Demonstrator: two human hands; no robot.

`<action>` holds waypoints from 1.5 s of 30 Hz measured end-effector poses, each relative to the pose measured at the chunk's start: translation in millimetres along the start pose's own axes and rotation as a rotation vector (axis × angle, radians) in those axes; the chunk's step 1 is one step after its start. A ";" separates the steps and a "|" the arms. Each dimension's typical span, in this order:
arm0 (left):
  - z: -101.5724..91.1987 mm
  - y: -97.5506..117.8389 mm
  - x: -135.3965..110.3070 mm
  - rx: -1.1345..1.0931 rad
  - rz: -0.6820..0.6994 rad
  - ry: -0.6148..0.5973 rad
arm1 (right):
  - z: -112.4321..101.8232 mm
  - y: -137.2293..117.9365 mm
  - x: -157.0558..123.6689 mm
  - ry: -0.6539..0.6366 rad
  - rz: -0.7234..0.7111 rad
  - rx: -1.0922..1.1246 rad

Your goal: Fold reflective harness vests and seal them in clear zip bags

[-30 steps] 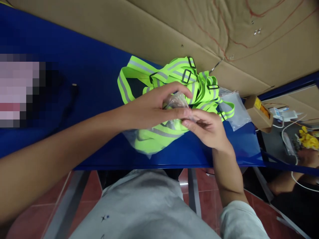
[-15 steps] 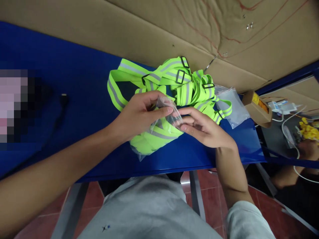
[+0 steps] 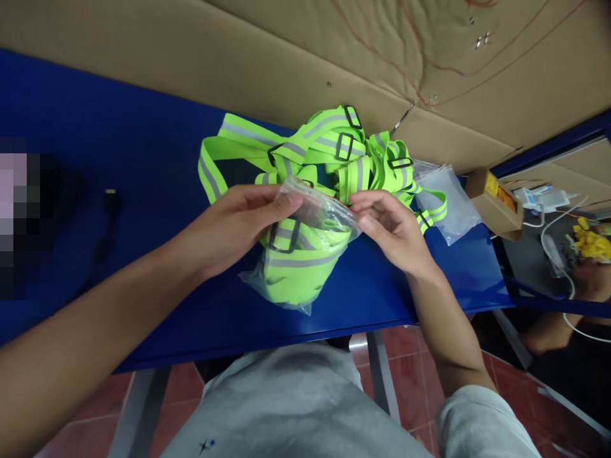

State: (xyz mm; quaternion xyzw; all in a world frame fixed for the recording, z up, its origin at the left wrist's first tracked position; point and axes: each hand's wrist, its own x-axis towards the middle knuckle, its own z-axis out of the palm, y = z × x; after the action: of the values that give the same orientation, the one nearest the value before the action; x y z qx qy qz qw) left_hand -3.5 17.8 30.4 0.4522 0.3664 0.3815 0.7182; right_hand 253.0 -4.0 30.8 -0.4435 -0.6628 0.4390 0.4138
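Observation:
A clear zip bag (image 3: 310, 202) hangs between my hands, its top edge stretched sideways. Inside it lies a folded neon-yellow reflective strap (image 3: 305, 267) with a grey stripe and a black buckle. My left hand (image 3: 238, 219) pinches the bag's upper left corner between thumb and fingers. At the upper right corner, my right hand (image 3: 389, 226) grips the bag's edge with thumb and fingertips. Just behind the bag, more neon reflective straps (image 3: 329, 143) with black buckles lie in a loose heap on the blue table (image 3: 157, 152).
Flat clear bags (image 3: 449, 203) lie right of the heap, beside a small cardboard box (image 3: 494, 200). A black cable (image 3: 109, 210) rests on the left. A tan padded panel (image 3: 267, 70) rises behind. At far right, another person's hand (image 3: 592, 280) is near yellow items (image 3: 592, 240).
My hands have moved apart, spreading the bag's top edge, which was bunched between them. The filled bag now hangs more upright and shows its buckle.

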 end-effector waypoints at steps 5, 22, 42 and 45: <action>-5.7 -2.4 -0.7 0.068 0.056 0.051 | 8.3 -0.2 -2.9 0.007 -0.021 0.044; -1.6 0.0 -6.9 0.131 0.135 0.133 | -1.1 2.1 -4.2 0.096 0.024 0.067; 9.4 -11.0 -8.0 0.040 0.091 0.122 | -6.6 -2.1 -2.5 0.149 0.006 -0.071; 9.2 -17.4 -11.4 0.089 0.097 0.158 | -3.5 -2.0 -2.7 0.132 -0.020 -0.087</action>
State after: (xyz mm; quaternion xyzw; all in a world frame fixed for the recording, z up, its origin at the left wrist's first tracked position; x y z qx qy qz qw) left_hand 3.2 -0.9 19.3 0.4693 0.4162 0.4336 0.6469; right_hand 256.5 -6.2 33.3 -0.4824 -0.6569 0.3755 0.4414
